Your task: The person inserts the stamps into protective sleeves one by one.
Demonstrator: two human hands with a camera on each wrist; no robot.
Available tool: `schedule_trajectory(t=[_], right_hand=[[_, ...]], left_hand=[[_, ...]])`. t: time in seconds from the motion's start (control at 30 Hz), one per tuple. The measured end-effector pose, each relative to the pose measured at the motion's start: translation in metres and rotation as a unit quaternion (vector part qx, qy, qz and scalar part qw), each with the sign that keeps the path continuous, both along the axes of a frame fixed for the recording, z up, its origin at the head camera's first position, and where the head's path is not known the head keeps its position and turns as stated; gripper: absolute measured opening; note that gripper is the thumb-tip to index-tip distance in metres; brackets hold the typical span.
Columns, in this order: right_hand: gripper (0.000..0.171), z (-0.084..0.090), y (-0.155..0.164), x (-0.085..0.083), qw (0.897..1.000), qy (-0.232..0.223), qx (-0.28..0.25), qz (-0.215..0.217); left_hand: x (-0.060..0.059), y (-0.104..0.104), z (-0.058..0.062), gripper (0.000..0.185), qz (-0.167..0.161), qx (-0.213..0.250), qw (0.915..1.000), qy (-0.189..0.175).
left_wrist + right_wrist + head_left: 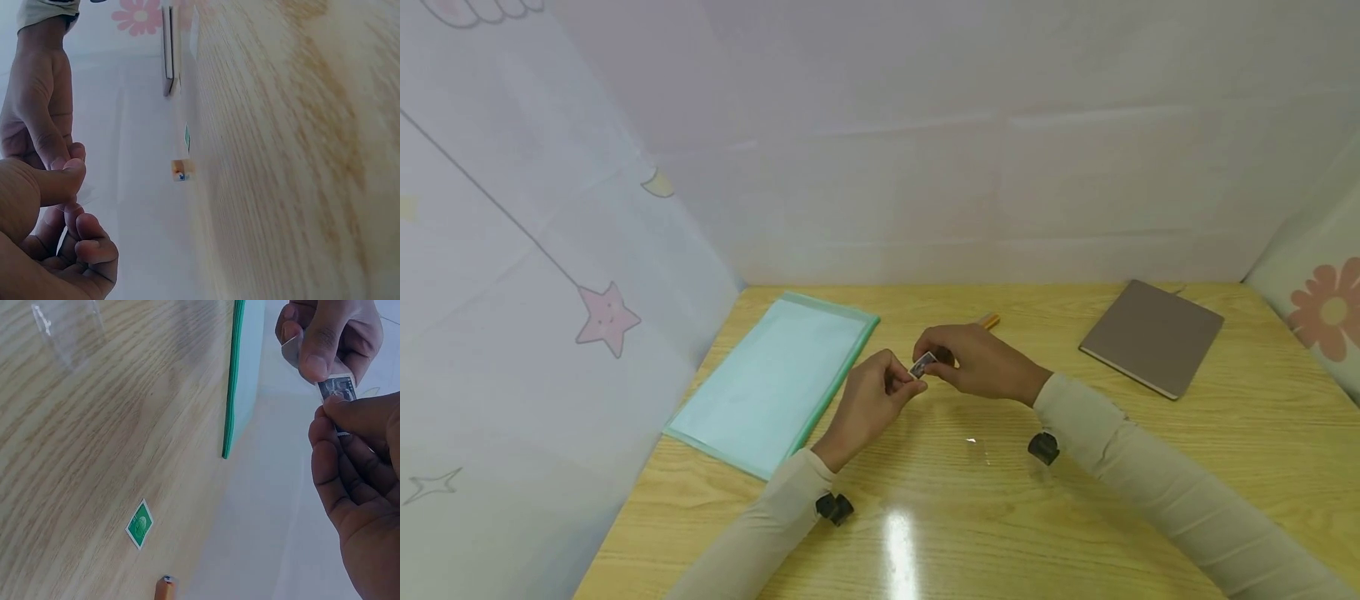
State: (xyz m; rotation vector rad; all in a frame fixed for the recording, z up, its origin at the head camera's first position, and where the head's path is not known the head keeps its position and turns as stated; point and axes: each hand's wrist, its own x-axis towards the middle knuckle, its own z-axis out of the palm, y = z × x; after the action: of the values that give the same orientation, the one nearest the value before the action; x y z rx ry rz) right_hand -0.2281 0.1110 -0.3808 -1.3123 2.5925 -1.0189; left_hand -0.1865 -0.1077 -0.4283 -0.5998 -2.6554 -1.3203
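Both hands meet above the middle of the worktop [1150,467], pinching one small grey stamp [922,365] between them: the left hand [868,404] grips one edge with thumb and fingers, the right hand [977,362] the other. The work looks midway. A green stamp [139,524] lies loose on the wood near an orange pen [988,320], apart from the green clear folder [775,379].

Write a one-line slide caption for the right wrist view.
Both hands, left and right, pinch a small grey stamp above a wooden table with a green stamp.
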Motion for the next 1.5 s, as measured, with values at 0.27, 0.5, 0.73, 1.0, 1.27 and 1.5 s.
schedule_trajectory(t=[0.27,0.5,0.73,1.0,1.27,1.5], right_hand=[[0.023,0.002,-0.001,0.003,0.999,0.035,0.038,0.011],[0.015,0.004,0.004,0.004,0.999,0.040,0.013,-0.024],[0.006,0.003,0.001,0.006,0.998,0.053,-0.001,-0.021],[0.005,0.002,-0.002,0.008,0.995,0.091,0.005,-0.041],[0.007,0.002,-0.003,0.013,0.995,0.099,0.010,-0.022],[0.011,-0.003,0.003,0.012,0.995,0.092,-0.007,-0.034]], left_hand=[[0.000,0.000,-0.001,0.023,0.001,-0.003,1.0000,0.002],[0.000,0.000,-0.001,0.023,0.005,0.006,0.9999,-0.014],[0.000,0.001,-0.002,0.022,0.007,-0.002,0.9998,-0.016],[-0.001,0.001,-0.002,0.023,0.000,0.001,0.9999,-0.016],[-0.001,0.001,-0.003,0.024,-0.006,-0.009,0.9998,-0.015],[-0.001,0.000,-0.003,0.024,0.004,-0.001,0.9997,-0.026]])
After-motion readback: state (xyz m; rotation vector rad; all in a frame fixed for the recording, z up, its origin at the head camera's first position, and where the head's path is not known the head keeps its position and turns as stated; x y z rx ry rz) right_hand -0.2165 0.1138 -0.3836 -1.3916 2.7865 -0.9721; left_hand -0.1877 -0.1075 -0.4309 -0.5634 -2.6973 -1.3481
